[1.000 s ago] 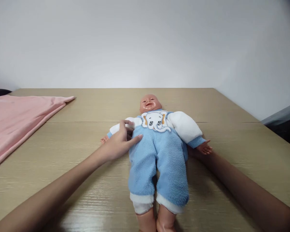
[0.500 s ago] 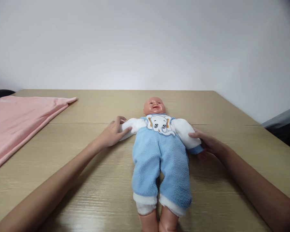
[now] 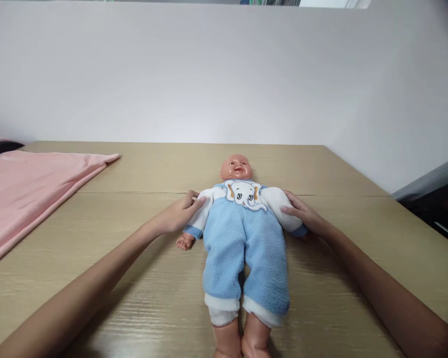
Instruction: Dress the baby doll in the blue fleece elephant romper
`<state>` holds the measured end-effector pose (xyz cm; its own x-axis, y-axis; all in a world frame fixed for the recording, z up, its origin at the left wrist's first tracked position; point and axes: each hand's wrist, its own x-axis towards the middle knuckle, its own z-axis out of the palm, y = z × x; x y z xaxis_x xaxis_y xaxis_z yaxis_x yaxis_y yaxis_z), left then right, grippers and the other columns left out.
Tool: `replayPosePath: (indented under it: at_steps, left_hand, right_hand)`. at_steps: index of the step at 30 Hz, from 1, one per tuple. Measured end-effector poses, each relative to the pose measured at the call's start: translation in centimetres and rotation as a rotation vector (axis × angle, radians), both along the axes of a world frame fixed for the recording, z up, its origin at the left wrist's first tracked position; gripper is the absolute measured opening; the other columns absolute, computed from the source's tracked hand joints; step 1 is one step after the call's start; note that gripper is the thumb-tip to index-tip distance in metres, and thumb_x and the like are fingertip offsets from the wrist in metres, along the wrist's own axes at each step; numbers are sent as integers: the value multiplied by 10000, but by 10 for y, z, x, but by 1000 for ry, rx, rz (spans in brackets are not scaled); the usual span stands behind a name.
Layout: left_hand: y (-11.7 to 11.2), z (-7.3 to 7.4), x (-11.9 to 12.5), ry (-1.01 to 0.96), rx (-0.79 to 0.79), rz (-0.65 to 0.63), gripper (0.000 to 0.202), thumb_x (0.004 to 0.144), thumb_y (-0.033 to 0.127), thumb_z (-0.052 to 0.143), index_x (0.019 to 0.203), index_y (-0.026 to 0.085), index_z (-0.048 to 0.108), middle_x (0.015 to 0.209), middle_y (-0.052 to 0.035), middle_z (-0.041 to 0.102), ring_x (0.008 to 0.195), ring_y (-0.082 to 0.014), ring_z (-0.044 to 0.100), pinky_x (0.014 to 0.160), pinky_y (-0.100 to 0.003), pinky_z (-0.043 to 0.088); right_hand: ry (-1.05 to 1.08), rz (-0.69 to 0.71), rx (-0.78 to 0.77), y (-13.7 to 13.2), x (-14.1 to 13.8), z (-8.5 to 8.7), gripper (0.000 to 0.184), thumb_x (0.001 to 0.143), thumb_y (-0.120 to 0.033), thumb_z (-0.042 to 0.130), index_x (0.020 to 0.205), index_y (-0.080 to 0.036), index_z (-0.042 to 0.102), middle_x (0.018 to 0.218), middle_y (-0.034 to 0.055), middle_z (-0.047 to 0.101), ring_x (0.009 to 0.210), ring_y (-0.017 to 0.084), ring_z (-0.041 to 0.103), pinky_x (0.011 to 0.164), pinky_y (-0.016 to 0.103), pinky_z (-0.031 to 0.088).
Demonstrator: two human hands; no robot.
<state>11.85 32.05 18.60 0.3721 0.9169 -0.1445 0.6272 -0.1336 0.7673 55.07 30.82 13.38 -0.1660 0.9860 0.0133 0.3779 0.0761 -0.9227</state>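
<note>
A baby doll (image 3: 242, 238) in a blue and white outfit with an elephant head on the chest lies on its back, head away from me, its feet cut off by the lower frame edge. On the left, my left hand (image 3: 181, 213) is closed around the doll's white sleeve (image 3: 201, 216), thumb on top and fingertips partly behind it. The doll's small hand (image 3: 185, 241) shows below my fingers. My right hand (image 3: 306, 213) grips the opposite sleeve (image 3: 278, 204) from the outer side, with some fingers hidden beneath the arm.
A pink cloth (image 3: 33, 189) is spread over the left part of the wooden table (image 3: 141, 298). A white wall (image 3: 224, 74) rises behind the table. Dark objects stand past the table at the left and right edges.
The doll's left-side arm has come down closer to its body, and its small hand is now visible. Both my hands have moved inward along the sleeves. The view has tilted up slightly.
</note>
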Motion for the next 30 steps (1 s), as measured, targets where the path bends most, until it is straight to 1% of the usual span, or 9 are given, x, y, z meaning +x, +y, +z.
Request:
replayPosePath:
  at_steps: [3, 5, 7, 10, 14, 18, 25, 27, 30]
  left_hand:
    - [3, -3, 0, 33, 93, 14, 595, 1068, 771, 292, 1064, 250, 581, 1047, -85, 747, 1016, -325, 701, 919, -440, 501]
    - [10, -10, -3, 59, 202, 5, 546, 1094, 710, 290, 929, 256, 545, 906, -57, 700, 916, -307, 671, 878, -435, 481]
    - [21, -20, -7, 42, 271, 3, 558, 1104, 684, 304, 873, 250, 567, 869, -60, 698, 879, -300, 651, 869, -436, 472]
    - [37, -37, -19, -135, 187, -13, 602, 1098, 701, 347, 949, 223, 682, 1003, -90, 771, 945, -300, 673, 899, -425, 503]
    - [51, -53, -34, -355, 90, -11, 532, 1082, 679, 465, 973, 209, 689, 1058, -82, 773, 990, -271, 676, 937, -394, 529]
    - [48, -56, -34, -293, 118, -52, 537, 1076, 697, 497, 1073, 213, 731, 1121, -90, 775, 1054, -288, 686, 980, -421, 532]
    - [23, -49, -7, -196, 169, -110, 660, 1065, 726, 448, 1359, 182, 677, 1387, -160, 738, 1289, -380, 663, 1193, -548, 450]
    - [20, -48, -3, -176, 197, -111, 659, 1063, 714, 451, 1383, 177, 659, 1442, -168, 718, 1333, -392, 647, 1233, -568, 421]
    - [19, -49, -1, -171, 216, -106, 650, 1055, 706, 455, 1353, 163, 653, 1421, -178, 722, 1308, -391, 661, 1192, -555, 469]
  right_hand:
    - [29, -27, 57, 3, -6, -2, 703, 917, -747, 713, 1423, -259, 694, 1595, 99, 676, 1515, 418, 566, 1311, 531, 419]
    - [58, -38, 72, 4, -9, -1, 676, 929, -773, 671, 1356, -253, 737, 1530, 108, 724, 1484, 413, 597, 1280, 531, 457]
    - [78, -41, 76, 5, -10, 1, 654, 926, -770, 671, 1315, -252, 759, 1490, 112, 748, 1455, 409, 623, 1247, 528, 492]
    - [93, -48, 70, 7, -10, 0, 618, 905, -740, 702, 1278, -253, 775, 1471, 108, 760, 1423, 405, 647, 1249, 532, 489]
    - [114, -68, 37, 9, -8, -4, 577, 884, -676, 743, 1284, -262, 776, 1477, 92, 760, 1407, 406, 660, 1270, 551, 469]
    - [115, -60, 35, 9, -7, -5, 581, 899, -667, 750, 1321, -268, 765, 1524, 72, 737, 1450, 406, 633, 1307, 553, 439]
    - [87, -38, -13, 0, -24, -1, 694, 926, -803, 691, 1402, -300, 741, 1537, 74, 727, 1529, 420, 573, 1375, 587, 354]
    - [103, -52, -46, -4, -32, 0, 738, 920, -814, 694, 1442, -292, 714, 1545, 81, 722, 1497, 421, 606, 1355, 591, 391]
    - [151, -64, -63, -8, -41, 2, 746, 909, -777, 727, 1459, -274, 703, 1496, 94, 751, 1397, 419, 684, 1261, 566, 524]
